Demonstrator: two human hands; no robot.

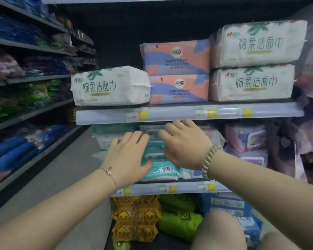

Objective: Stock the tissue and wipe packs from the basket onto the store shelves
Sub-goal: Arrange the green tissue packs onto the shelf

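The left hand (126,156), fingers released, is resting flat on stacked teal-and-white plastic wipe packs (161,171) beneath both hands. I cannot tell the right hand's (182,147) grip or the long axis.

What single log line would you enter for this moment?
stage: arranging teal wipe packs on middle shelf | left hand: flat on packs | right hand: over packs, grip unclear
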